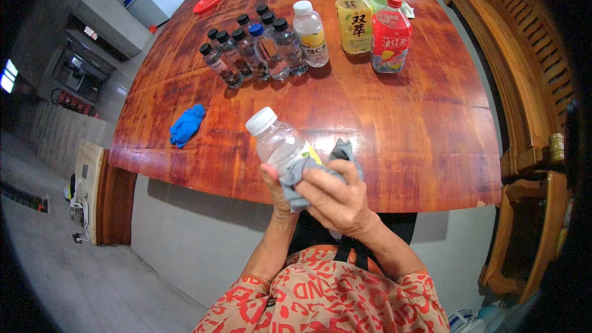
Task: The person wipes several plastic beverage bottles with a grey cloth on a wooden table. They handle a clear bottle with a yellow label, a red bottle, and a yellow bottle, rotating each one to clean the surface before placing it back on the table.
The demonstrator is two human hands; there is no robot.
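A clear plastic bottle with a white cap and a yellow-marked label is held tilted over the table's near edge, its cap pointing up and to the left. My left hand grips its lower part, mostly hidden behind the bottle and cloth. A grey cloth is wrapped around the lower bottle, and my right hand presses it there with curled fingers. One end of the cloth sticks up beyond the right fingers. The bottle's base is covered by the cloth and hands.
On the wooden table, a crumpled blue cloth lies left. Several dark-capped bottles, one blue-capped bottle and a white-capped bottle stand farther back. Yellow and red-labelled drink bottles stand right. A wooden bench flanks the table.
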